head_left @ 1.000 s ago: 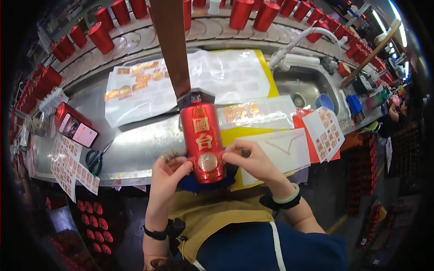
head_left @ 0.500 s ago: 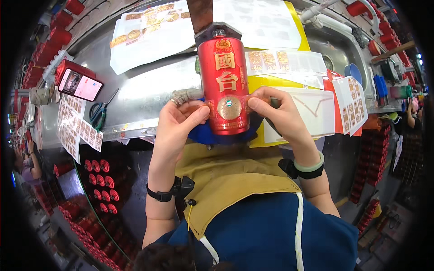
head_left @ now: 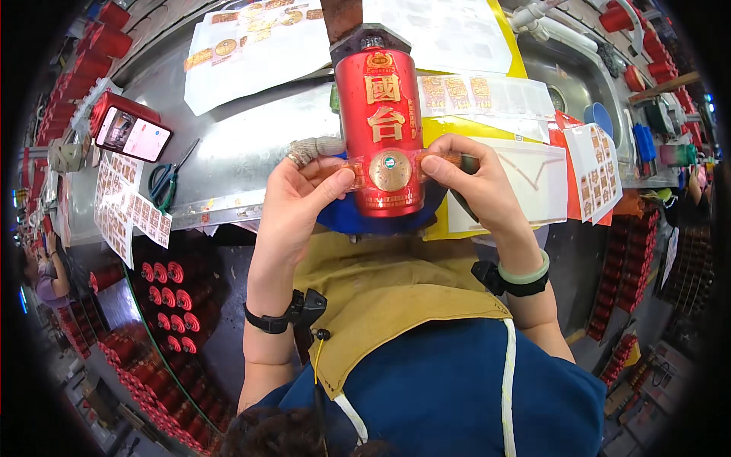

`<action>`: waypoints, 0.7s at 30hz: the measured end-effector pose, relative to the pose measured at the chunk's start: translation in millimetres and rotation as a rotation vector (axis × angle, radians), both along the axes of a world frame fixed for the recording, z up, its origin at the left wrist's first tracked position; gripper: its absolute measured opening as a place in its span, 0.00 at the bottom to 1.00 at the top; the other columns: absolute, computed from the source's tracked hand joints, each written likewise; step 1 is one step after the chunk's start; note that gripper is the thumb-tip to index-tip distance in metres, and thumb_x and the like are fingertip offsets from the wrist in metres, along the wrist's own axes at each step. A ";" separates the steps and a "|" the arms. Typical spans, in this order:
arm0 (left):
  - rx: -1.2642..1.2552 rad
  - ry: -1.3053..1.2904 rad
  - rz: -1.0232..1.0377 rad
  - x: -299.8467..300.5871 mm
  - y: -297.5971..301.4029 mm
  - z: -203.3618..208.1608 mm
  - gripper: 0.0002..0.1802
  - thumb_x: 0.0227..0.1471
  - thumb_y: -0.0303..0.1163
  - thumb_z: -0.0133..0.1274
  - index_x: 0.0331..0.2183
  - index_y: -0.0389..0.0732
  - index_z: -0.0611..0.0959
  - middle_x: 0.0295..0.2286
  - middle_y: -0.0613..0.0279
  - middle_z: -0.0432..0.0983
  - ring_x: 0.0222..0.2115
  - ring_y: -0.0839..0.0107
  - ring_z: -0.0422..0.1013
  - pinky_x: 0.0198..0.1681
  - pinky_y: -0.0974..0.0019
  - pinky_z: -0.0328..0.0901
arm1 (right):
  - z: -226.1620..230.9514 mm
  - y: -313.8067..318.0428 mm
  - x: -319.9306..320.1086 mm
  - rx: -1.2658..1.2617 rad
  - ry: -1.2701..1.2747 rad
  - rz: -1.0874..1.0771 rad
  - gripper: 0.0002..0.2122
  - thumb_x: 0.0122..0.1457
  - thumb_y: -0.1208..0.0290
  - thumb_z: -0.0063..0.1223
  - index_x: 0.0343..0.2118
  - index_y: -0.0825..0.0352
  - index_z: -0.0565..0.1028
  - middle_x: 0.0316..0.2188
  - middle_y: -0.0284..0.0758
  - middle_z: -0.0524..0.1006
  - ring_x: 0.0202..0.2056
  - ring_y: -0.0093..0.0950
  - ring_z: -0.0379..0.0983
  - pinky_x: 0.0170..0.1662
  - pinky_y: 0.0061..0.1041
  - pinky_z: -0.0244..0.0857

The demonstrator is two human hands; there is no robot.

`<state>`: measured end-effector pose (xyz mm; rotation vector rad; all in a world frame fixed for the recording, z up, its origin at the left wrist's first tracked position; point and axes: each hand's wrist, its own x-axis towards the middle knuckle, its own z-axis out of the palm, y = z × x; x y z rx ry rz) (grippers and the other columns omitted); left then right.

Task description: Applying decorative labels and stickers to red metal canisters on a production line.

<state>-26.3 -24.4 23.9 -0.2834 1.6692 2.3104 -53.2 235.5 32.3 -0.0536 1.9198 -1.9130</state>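
Note:
A red bottle (head_left: 375, 105) with raised gold characters lies at the middle, its dark neck pointing away from me. Across its lower front runs a clear decal strip with a round gold medallion (head_left: 390, 169), a small teal-and-white dot at its centre. My left hand (head_left: 308, 185) pinches the strip's left end between thumb and fingers, close against the bottle; one of its fingers wears a grey fabric cover. My right hand (head_left: 476, 179) pinches the right end and has a dark object, partly hidden, tucked in its palm. A blue support (head_left: 339, 217) shows under the bottle.
Left are a phone (head_left: 133, 135), teal-handled scissors (head_left: 162, 185) and decal sheets (head_left: 114, 202). More sheets (head_left: 251, 57) lie at the back; a yellow sheet (head_left: 457, 129) and white card (head_left: 518, 183) lie right, before a sink (head_left: 575, 76). Red bottles (head_left: 164, 305) stand below the table at left.
The bottle appears slightly higher in the view, and my right hand sits a little further right. Both hands keep their pinch on the strip.

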 end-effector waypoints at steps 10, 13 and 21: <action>-0.011 -0.012 -0.008 -0.5 -1.2 0.8 0.20 0.59 0.24 0.61 0.52 0.34 0.76 0.39 0.61 0.80 0.36 0.76 0.73 0.41 0.71 0.67 | 1.5 -1.3 1.1 -0.055 -0.016 -0.005 0.08 0.63 0.70 0.63 0.38 0.71 0.82 0.34 0.32 0.83 0.39 0.20 0.77 0.48 0.22 0.69; -0.008 -0.014 -0.006 -1.1 -0.6 -0.4 0.20 0.59 0.24 0.61 0.52 0.34 0.76 0.38 0.61 0.80 0.36 0.75 0.73 0.41 0.71 0.66 | 4.1 -1.0 0.4 -0.035 -0.016 0.007 0.07 0.63 0.71 0.62 0.38 0.71 0.82 0.34 0.33 0.83 0.39 0.20 0.78 0.48 0.22 0.69; -0.022 -0.012 0.002 -1.3 1.7 3.0 0.20 0.58 0.24 0.61 0.51 0.33 0.77 0.39 0.60 0.79 0.36 0.75 0.73 0.40 0.71 0.66 | 5.1 -2.0 0.7 -0.019 -0.008 -0.004 0.08 0.63 0.71 0.62 0.38 0.71 0.82 0.34 0.32 0.83 0.39 0.20 0.77 0.47 0.22 0.69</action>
